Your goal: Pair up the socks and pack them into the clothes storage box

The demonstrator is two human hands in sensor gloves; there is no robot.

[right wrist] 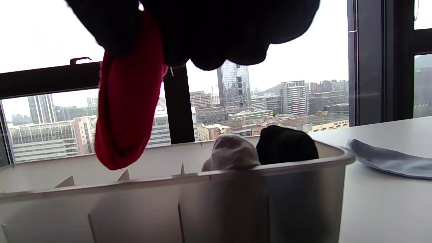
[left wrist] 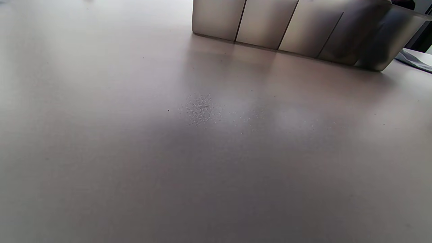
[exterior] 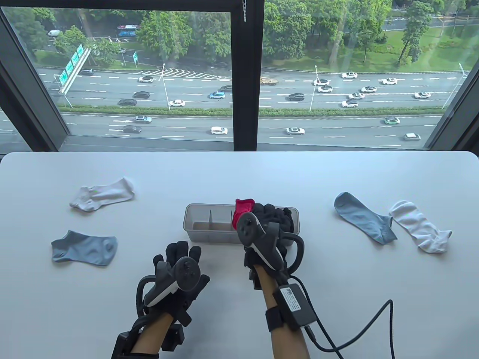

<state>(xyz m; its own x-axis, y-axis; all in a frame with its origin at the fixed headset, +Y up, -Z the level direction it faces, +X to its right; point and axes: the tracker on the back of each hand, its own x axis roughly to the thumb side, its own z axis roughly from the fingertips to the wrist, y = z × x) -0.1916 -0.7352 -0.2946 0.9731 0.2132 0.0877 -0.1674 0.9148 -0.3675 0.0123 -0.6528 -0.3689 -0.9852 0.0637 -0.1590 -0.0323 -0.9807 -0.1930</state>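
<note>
Storage box [exterior: 198, 224] mid-table; two socks [exterior: 101, 194] left, two socks [exterior: 365, 217] right.

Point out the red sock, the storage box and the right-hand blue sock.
red sock [right wrist: 125, 111], right wrist view, middle of the hanging fabric
storage box [exterior: 198, 215], table view, left compartment wall
right-hand blue sock [exterior: 361, 217], table view, mid-foot

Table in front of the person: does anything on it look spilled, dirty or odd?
Yes. A small patch of fine dark specks lies on the white table in front of the storage box, like scattered dust or grit.

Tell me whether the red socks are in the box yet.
Not yet: the red socks hang from the right hand above the storage box, their lower end above its rim.
</note>
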